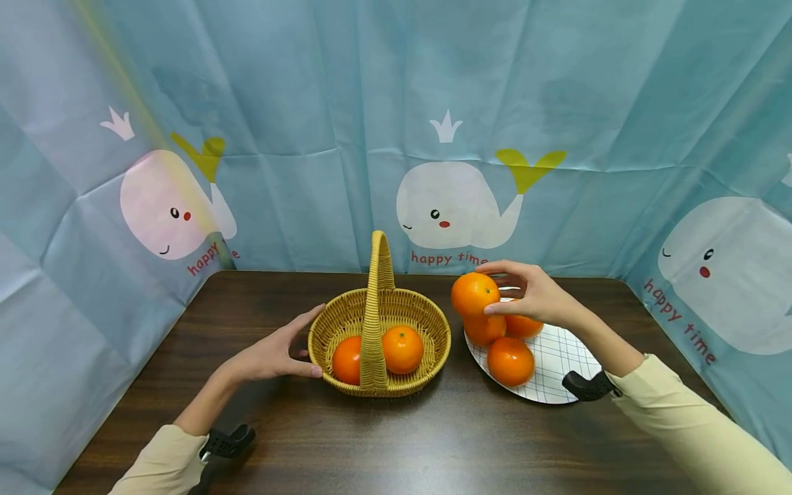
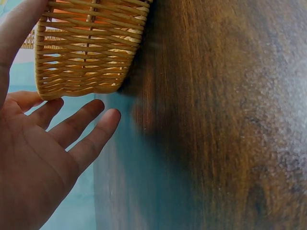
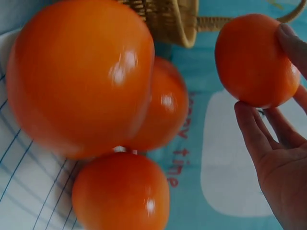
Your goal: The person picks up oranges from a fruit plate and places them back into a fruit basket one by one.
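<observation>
My right hand (image 1: pixel 526 292) pinches an orange (image 1: pixel 475 292) between thumb and fingertips. In the right wrist view this held orange (image 3: pixel 256 60) is raised apart from the others. Below it, several more oranges (image 1: pixel 510 361) sit on a white plate (image 1: pixel 559 378) with a blue grid. Left of the plate stands a yellow wicker basket (image 1: pixel 433 323) with a tall handle and two oranges (image 1: pixel 403 349) inside. At the basket's left end is my left hand (image 1: pixel 278 350), thumb near the front rim. Its fingers (image 2: pixel 88 143) are loosely extended by the woven side (image 2: pixel 86 57).
The dark wooden table (image 1: pixel 383 447) runs back to a light blue curtain (image 1: pixel 297 137) printed with whales. That curtain also closes off both sides. The basket's arched handle (image 1: pixel 374 295) rises across its middle.
</observation>
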Demonstrator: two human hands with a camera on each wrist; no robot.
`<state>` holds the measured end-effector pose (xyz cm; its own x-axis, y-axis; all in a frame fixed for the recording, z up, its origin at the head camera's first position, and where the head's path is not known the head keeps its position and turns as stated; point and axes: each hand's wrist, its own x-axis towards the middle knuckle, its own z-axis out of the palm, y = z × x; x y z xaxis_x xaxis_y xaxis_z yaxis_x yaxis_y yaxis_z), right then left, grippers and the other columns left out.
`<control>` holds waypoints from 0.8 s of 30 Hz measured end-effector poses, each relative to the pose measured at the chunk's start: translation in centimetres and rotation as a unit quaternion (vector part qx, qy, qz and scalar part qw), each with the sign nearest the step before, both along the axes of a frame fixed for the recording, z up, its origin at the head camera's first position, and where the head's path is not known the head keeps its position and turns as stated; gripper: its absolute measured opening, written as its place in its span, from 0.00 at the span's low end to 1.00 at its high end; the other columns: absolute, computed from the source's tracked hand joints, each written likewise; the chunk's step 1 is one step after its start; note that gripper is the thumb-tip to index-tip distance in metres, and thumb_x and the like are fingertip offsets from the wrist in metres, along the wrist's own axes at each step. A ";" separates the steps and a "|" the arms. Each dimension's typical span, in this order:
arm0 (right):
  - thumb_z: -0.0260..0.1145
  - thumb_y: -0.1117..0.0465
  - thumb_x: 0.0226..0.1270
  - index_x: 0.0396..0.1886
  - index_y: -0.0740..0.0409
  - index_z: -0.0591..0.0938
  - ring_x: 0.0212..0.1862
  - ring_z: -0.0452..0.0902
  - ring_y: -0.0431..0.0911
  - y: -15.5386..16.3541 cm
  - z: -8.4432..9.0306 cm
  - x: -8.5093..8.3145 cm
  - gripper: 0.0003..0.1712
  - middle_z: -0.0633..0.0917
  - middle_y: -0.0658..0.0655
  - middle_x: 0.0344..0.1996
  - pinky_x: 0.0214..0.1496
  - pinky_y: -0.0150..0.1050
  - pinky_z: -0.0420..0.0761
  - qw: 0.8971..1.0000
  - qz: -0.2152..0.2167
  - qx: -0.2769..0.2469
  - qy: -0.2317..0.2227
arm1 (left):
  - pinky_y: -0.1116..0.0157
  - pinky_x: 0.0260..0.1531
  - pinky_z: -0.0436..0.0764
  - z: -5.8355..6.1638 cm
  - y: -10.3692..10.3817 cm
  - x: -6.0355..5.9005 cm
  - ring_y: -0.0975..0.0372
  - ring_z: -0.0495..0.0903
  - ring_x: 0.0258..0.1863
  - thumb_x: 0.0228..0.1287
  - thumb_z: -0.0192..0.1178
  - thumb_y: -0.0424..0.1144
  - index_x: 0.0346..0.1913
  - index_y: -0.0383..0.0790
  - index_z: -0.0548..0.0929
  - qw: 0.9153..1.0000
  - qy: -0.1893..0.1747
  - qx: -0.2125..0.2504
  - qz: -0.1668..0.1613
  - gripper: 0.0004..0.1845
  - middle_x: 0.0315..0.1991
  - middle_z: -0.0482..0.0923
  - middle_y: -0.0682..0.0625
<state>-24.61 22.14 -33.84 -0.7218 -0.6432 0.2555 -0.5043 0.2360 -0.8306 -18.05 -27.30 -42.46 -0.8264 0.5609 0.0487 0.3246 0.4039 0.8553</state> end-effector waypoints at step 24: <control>0.80 0.67 0.57 0.67 0.59 0.77 0.57 0.80 0.51 -6.8 -2.6 -1.1 0.37 0.78 0.56 0.62 0.58 0.43 0.80 0.999 0.039 0.009 -0.025 | 0.49 0.55 0.79 0.2 0.1 0.1 0.37 0.52 0.73 0.59 0.76 0.40 0.82 0.41 0.47 1.000 -0.004 -0.007 0.005 0.57 0.79 0.44 0.36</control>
